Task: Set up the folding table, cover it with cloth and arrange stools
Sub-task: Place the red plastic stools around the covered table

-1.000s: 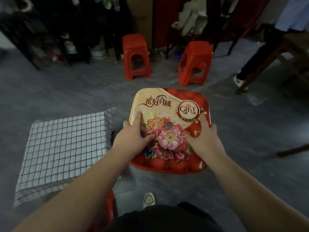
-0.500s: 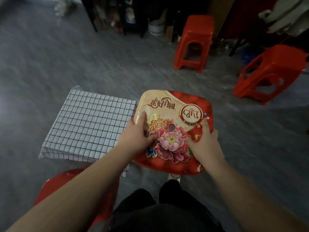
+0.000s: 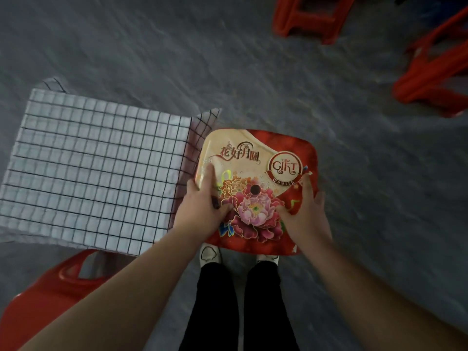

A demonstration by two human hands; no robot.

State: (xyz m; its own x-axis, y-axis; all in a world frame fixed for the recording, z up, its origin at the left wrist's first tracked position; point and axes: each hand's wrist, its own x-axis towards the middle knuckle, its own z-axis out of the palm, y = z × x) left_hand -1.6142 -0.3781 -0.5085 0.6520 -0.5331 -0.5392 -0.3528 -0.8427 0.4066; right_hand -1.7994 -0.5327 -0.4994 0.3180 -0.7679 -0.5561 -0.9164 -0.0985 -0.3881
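Note:
I hold a red plastic stool (image 3: 255, 158) from above; its seat bears a peony print, gold lettering and a small centre hole. My left hand (image 3: 202, 206) grips the seat's left edge with the thumb lying on top. My right hand (image 3: 306, 214) grips the right edge the same way. The stool's legs are hidden under the seat. Just to its left stands the low table under a white cloth with a black grid (image 3: 96, 173); the cloth's corner hangs against the stool's left side.
A plain red stool (image 3: 45, 295) pokes out from under the table's near edge at lower left. Two more red stools are at the top right, one upright (image 3: 311, 19) and one tipped over (image 3: 435, 72). My shoes (image 3: 209, 253) show below the held stool on grey floor.
My view has swung down and left, so the room behind is gone and the far stools slid to the top right. The printed stool stays in both hands, now above my feet.

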